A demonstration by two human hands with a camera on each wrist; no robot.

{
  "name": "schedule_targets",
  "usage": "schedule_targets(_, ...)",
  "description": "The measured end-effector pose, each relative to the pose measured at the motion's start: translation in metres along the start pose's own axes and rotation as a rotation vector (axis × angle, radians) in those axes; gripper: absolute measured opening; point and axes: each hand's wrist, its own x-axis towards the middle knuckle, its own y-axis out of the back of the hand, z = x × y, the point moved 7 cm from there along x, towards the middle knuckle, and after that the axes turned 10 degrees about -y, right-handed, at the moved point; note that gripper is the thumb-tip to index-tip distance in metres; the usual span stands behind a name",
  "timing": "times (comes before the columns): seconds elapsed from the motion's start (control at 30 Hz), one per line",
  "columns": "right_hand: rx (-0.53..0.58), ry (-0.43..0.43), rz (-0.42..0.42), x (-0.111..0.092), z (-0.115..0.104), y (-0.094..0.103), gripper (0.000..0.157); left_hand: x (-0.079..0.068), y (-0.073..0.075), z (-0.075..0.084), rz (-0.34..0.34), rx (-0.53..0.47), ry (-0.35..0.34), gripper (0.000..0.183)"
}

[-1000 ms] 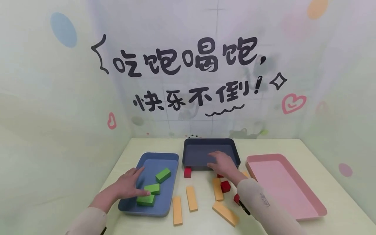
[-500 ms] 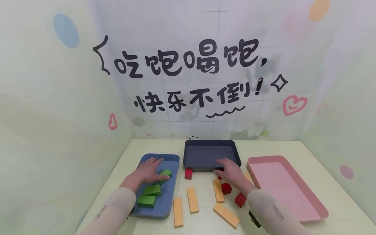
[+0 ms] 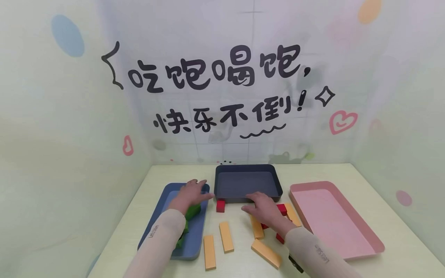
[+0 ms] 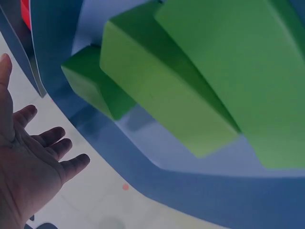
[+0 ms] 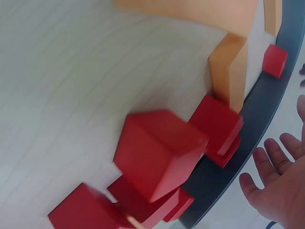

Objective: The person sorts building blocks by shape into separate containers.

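My left hand (image 3: pixel 190 195) reaches over the far end of the blue tray (image 3: pixel 187 255), fingers spread and holding nothing. Beneath that hand and forearm lie several green blocks (image 3: pixel 193 211), seen large in the left wrist view. The thumb points toward a lone red cube (image 3: pixel 220 206) by the navy tray (image 3: pixel 248 200). My right hand (image 3: pixel 263 209) hovers in front of the navy tray with loose fingers and no object in its grasp. Below it are red cubes (image 5: pixel 159 150) and a yellow-orange block (image 3: pixel 257 227), partly covered by the hand and sleeve.
A pink tray (image 3: pixel 337 224) stands at the right, with nothing visible inside. Two yellow-orange blocks (image 3: pixel 226 236) lie mid-table, and another one (image 3: pixel 266 253) lies nearer the right forearm. A printed wall (image 3: pixel 226 150) closes off the back.
My left hand has moved forward and right across the blue tray, away from the nearer green blocks. My right hand has drawn back from over the navy tray. The green blocks stay in the blue tray.
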Motion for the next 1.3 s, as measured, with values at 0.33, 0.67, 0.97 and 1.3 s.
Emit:
schedule_targets(0.33,0.012,0.043,-0.094,-0.013,-0.024,-0.013,0.051,0.012,-0.013,0.011,-0.01,0.018,0.002,0.068)
schedule_targets(0.67,-0.08,0.121,-0.171,-0.032,-0.046,-0.032,0.052,0.013,-0.016,0.007,-0.006,0.046,0.006,0.062)
schedule_targets(0.97,-0.213,0.044,-0.189,-0.048,-0.057,-0.05,0.057,0.016,-0.014,0.008,-0.024,0.124,-0.01,0.057)
schedule_targets(1.3,-0.303,0.026,-0.206,-0.058,-0.063,-0.062,0.043,0.019,-0.016,0.012,-0.033,0.163,-0.026,0.054)
